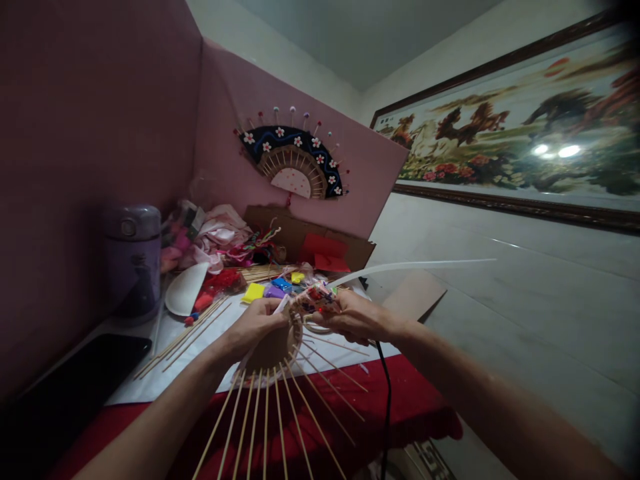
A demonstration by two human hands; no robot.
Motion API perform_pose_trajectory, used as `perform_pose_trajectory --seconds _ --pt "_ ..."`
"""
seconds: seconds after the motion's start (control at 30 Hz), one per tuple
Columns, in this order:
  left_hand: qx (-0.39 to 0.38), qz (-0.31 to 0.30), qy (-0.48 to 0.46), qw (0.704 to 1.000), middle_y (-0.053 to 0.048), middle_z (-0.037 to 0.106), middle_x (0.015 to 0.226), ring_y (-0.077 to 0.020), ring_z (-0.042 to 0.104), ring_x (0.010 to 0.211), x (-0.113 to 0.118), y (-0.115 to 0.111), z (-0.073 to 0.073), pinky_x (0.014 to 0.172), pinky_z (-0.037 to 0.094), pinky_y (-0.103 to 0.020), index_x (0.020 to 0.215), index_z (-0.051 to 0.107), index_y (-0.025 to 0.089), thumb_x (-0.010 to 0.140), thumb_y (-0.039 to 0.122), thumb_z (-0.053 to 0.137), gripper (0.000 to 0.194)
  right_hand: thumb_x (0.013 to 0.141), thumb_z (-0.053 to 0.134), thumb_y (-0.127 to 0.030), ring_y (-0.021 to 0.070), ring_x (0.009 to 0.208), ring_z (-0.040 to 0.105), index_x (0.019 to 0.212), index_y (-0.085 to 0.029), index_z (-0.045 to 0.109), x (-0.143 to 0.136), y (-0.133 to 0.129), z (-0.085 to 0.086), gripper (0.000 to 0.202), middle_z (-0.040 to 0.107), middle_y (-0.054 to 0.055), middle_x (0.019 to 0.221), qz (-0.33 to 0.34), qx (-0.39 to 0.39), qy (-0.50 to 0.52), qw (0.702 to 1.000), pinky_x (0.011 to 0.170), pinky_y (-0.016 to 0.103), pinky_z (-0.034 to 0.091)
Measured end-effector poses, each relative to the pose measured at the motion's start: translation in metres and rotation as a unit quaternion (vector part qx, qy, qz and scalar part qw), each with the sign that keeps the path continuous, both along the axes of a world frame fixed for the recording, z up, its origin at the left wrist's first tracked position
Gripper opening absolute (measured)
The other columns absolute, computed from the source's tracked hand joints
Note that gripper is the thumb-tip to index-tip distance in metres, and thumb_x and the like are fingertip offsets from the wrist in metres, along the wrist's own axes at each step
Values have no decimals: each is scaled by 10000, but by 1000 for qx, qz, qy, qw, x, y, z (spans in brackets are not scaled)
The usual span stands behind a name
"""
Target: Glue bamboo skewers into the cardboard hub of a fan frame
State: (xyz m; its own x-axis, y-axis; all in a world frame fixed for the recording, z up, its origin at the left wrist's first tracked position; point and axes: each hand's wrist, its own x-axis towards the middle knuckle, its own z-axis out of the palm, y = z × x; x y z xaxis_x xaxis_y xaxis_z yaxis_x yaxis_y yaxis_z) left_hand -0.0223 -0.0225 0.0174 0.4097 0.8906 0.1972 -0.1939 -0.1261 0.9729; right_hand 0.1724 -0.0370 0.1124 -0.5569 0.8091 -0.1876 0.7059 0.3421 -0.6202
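Observation:
My left hand [255, 328] is closed on the edge of a brown cardboard fan base [270, 350]. Thin bamboo sticks [283, 420] spread out from the base toward me in a fan shape. My right hand [357, 315] is wrapped round a glue gun [316, 300] with a flowery pattern, partly hidden by the fingers. From its back a long translucent glue stick [400, 268] reaches out to the right, and a black cord [387, 400] hangs below. The gun's front end is close to the base's far edge, near my left fingers; I cannot tell whether they touch.
A purple bottle [133, 260] and a black phone [117, 350] stand and lie at left. Loose bamboo sticks [183, 337], a white half disc [186, 290] and yellow packets [254, 293] lie on the white sheet. A decorated fan [295, 160] hangs on the pink board behind.

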Motion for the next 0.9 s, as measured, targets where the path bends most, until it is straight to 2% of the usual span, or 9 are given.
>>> perform_pose_trajectory --seconds 0.23,0.5,0.63,0.9 --pt "-8 0 0 1000 -13 578 647 -99 488 508 -1 -1 0 484 332 -215 814 626 118 674 202 554 178 739 453 -626 39 298 327 593 -183 357 10 2 -1 476 349 -62 414 -50 -5 -11 999 254 162 257" --pt "1 -2 1 1000 -16 585 662 -106 503 532 0 -2 0 505 344 -219 785 615 121 675 213 557 154 749 446 -619 43 290 351 630 -187 370 11 4 -6 454 350 -73 411 -35 32 -21 999 265 157 263" --pt "-1 0 11 1000 -2 566 627 -100 484 504 0 -2 0 481 329 -216 803 624 120 668 226 567 181 734 425 -654 49 287 347 599 -186 366 11 4 -4 491 370 -59 398 -39 24 -33 998 265 171 268" --pt "1 -15 20 1000 -13 585 659 -108 498 529 -1 -3 1 505 348 -225 831 630 125 663 218 560 205 759 442 -598 48 306 345 564 -181 373 5 3 0 465 388 -43 409 -46 11 -17 999 273 178 286"
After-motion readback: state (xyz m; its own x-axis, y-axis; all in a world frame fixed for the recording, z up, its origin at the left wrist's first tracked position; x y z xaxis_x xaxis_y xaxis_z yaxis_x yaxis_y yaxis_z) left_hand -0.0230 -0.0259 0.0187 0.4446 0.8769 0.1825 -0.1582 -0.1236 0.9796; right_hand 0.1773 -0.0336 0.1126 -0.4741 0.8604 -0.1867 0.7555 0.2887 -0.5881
